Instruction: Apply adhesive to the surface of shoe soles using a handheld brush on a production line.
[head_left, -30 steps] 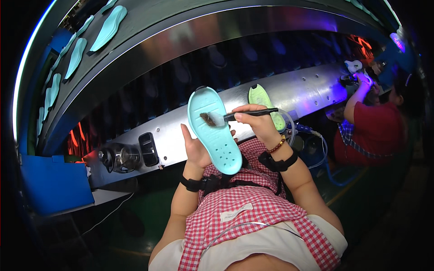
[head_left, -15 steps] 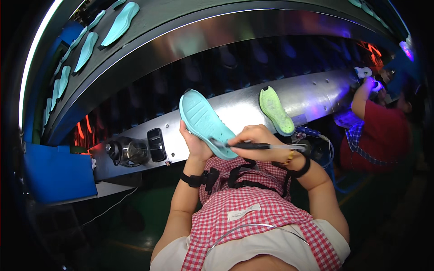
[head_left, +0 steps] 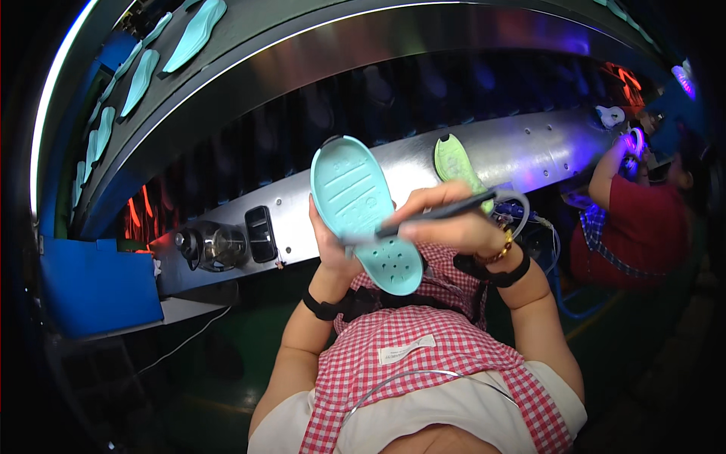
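Note:
A light blue shoe sole stands raised in my left hand, which grips it by its left edge. Its broad grooved end points away from me, and small holes dot the near end. My right hand is closed around a brush with a dark handle and a clear tube at its back end. The brush's tip is motion-blurred and lies across the middle of the sole. Beyond my right hand, a green sole rests on the metal bench, partly hidden by that hand.
On the metal bench stand a dark glass-like pot and a black divided tray. A conveyor belt carries more blue soles at the upper left. A co-worker in red sits at the right.
The blue sole has turned more upright, with its holed end now showing nearer me. My right hand and the brush have shifted slightly, the handle tilting up to the right.

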Demonstrator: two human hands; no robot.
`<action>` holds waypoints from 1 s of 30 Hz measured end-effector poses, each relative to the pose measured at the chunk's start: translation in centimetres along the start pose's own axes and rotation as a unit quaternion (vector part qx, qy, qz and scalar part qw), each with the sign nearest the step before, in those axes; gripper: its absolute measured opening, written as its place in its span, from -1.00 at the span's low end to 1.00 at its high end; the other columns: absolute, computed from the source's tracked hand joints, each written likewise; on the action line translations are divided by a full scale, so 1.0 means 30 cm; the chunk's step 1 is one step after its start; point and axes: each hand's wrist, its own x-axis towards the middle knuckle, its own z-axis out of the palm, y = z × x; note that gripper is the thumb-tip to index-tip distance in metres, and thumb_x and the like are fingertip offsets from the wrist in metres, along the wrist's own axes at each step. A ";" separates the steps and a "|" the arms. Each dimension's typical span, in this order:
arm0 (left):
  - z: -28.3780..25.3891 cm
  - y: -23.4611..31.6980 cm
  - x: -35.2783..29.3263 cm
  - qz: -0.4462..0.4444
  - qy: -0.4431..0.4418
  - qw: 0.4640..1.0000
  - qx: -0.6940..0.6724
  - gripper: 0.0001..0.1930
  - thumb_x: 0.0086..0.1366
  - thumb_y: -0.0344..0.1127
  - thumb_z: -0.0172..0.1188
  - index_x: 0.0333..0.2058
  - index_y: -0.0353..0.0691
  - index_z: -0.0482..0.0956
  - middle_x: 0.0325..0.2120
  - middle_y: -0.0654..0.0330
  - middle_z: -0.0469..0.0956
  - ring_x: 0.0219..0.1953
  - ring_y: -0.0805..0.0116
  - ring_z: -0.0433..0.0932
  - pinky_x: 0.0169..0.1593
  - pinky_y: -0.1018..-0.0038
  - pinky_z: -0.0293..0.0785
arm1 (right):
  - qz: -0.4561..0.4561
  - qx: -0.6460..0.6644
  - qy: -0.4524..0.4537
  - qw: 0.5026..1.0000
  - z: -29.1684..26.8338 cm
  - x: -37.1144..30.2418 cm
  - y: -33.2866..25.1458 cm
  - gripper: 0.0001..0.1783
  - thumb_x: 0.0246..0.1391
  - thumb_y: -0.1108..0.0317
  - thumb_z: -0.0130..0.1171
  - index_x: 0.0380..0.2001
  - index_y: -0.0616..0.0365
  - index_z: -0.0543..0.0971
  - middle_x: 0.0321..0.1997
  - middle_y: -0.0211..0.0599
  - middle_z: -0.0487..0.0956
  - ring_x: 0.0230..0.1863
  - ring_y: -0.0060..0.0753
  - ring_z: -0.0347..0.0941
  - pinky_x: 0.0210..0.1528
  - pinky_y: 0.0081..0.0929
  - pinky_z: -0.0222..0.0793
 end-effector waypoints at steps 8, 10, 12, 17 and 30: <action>0.047 0.024 0.024 0.180 0.090 0.969 0.145 -0.23 0.15 0.32 -0.57 -0.02 -0.21 0.28 -0.25 0.00 0.44 -0.27 0.10 0.45 -0.17 0.25 0.40 | -0.054 -0.031 -0.046 0.997 -0.019 -0.020 -0.003 -0.76 -0.23 0.46 0.24 -0.36 0.14 0.60 -0.46 -0.28 0.54 -0.47 -0.57 0.42 -0.42 -0.67 0.30; 0.067 0.030 0.054 0.264 0.183 0.940 0.115 -0.20 0.12 0.35 -0.58 -0.03 -0.21 0.28 -0.32 -0.03 0.46 -0.33 0.09 0.46 -0.24 0.23 0.42 | -0.047 0.006 0.021 0.999 -0.015 -0.020 0.000 -0.76 -0.24 0.48 0.24 -0.36 0.15 0.59 -0.45 -0.26 0.54 -0.47 -0.56 0.42 -0.42 -0.67 0.30; 0.039 0.040 0.042 0.261 0.125 0.949 0.124 -0.17 0.10 0.38 -0.61 -0.03 -0.21 0.28 -0.33 -0.03 0.46 -0.34 0.10 0.47 -0.24 0.23 0.44 | -0.069 -0.095 -0.027 0.993 -0.018 -0.022 0.029 -0.76 -0.24 0.49 0.24 -0.37 0.17 0.59 -0.43 -0.24 0.55 -0.43 -0.54 0.45 -0.36 -0.66 0.33; 0.025 0.094 0.047 0.283 0.039 0.948 0.137 -0.10 0.05 0.44 -0.63 -0.03 -0.24 0.28 -0.38 -0.06 0.47 -0.40 0.09 0.48 -0.30 0.23 0.46 | -0.124 -0.053 -0.014 0.991 -0.034 -0.032 0.063 -0.77 -0.22 0.53 0.23 -0.36 0.22 0.58 -0.42 -0.26 0.55 -0.40 -0.51 0.46 -0.31 -0.62 0.36; 0.145 0.012 0.018 0.193 0.086 0.977 0.039 -0.21 0.14 0.35 -0.41 0.08 -0.24 0.17 -0.13 -0.07 0.39 -0.17 0.06 0.45 -0.09 0.22 0.40 | 0.004 0.289 0.055 0.956 0.008 -0.025 0.166 -0.81 -0.07 0.57 0.09 -0.30 0.34 0.46 -0.26 -0.07 0.52 -0.26 -0.39 0.49 -0.17 -0.52 0.45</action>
